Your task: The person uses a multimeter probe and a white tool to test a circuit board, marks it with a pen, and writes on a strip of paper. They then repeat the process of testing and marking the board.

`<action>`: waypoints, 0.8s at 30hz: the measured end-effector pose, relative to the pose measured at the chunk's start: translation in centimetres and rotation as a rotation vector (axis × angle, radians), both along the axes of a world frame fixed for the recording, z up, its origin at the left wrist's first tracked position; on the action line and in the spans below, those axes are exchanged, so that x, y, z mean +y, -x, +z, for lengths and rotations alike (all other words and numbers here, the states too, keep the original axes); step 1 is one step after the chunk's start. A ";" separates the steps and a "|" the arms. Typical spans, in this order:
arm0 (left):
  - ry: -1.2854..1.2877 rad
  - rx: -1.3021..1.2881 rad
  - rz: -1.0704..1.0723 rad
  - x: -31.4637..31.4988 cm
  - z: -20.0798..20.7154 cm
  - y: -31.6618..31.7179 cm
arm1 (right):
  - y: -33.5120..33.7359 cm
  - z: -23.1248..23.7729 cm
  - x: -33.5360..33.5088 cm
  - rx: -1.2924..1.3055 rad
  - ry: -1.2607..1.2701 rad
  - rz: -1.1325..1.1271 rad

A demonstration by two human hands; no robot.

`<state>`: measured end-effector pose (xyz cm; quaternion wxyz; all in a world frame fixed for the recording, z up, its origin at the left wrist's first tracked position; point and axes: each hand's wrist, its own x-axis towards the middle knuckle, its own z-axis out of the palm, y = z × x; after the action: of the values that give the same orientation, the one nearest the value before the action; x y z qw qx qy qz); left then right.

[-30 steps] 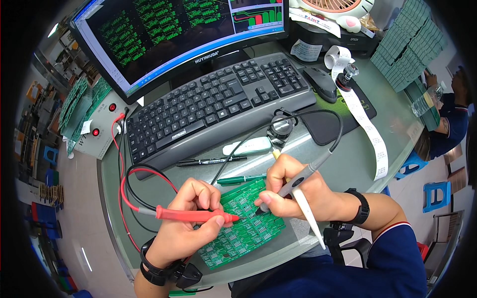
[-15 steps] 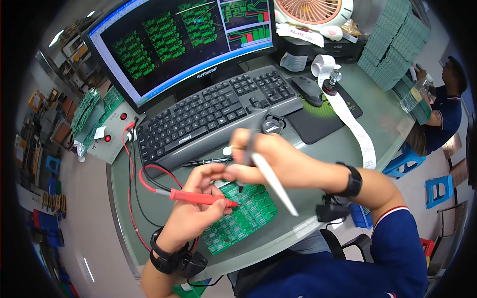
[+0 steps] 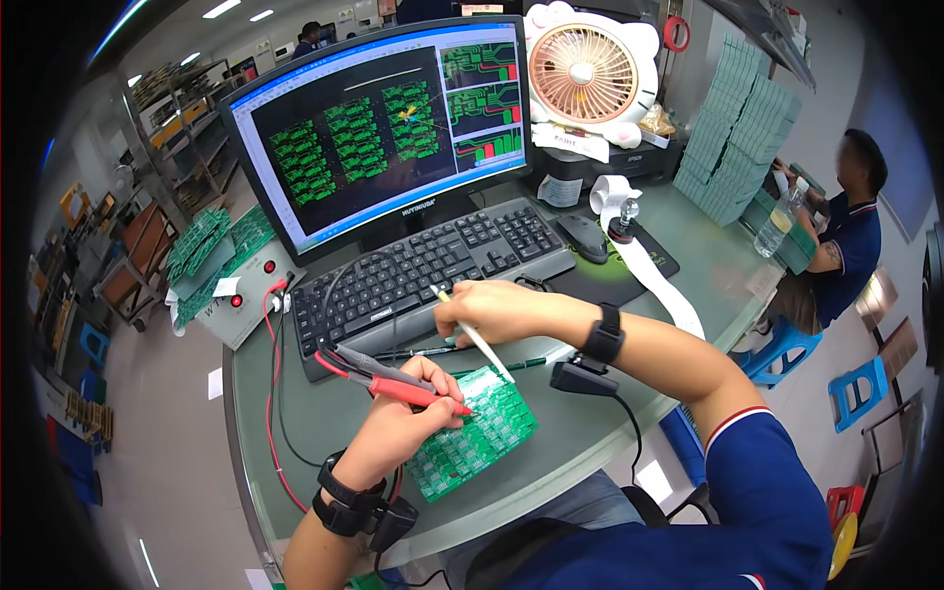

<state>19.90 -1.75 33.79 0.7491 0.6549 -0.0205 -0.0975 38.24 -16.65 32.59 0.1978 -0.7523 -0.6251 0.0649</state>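
My left hand (image 3: 421, 408) is closed around a red test probe (image 3: 401, 391), its tip near the upper part of a green circuit board panel (image 3: 462, 447). A grey-black test probe (image 3: 366, 362) lies alongside the red one in the same hand. My right hand (image 3: 497, 313) is closed on a thin white stick (image 3: 481, 344), which slants down toward the board's far edge. Beneath its fingers, a dark pen (image 3: 428, 351) and a green pen-like thing (image 3: 539, 361) lie on the table; whether the fingers grip either is hidden.
Behind my hands are a keyboard (image 3: 433, 258), a monitor (image 3: 364, 128) with a board layout and a mouse (image 3: 583, 238). A tester box (image 3: 241, 303) with probe leads stands at left. Paper strip (image 3: 659, 275), fan (image 3: 582, 74) and stacked boards (image 3: 737, 138) are right; a person sits beyond.
The black probe has passed from my right hand to my left, beside the red one. My right hand has moved to the pens, keeping the white stick. The head view has tilted up.
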 end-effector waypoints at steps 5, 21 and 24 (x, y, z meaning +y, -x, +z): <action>-0.013 -0.009 -0.002 0.0 0.2 0.0 | 0.0 -0.1 1.9 0.001 0.028 0.019; 0.131 -0.003 0.131 0.9 1.8 0.1 | -1.2 1.7 0.2 0.247 -0.264 0.012; 0.244 -0.196 0.278 2.4 1.9 0.3 | -1.1 3.8 -2.2 0.192 -0.366 -0.053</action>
<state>19.59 0.63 35.67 0.8236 0.5621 -0.0142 0.0740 39.36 -18.83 36.40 0.3914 -0.7102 -0.5849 0.0166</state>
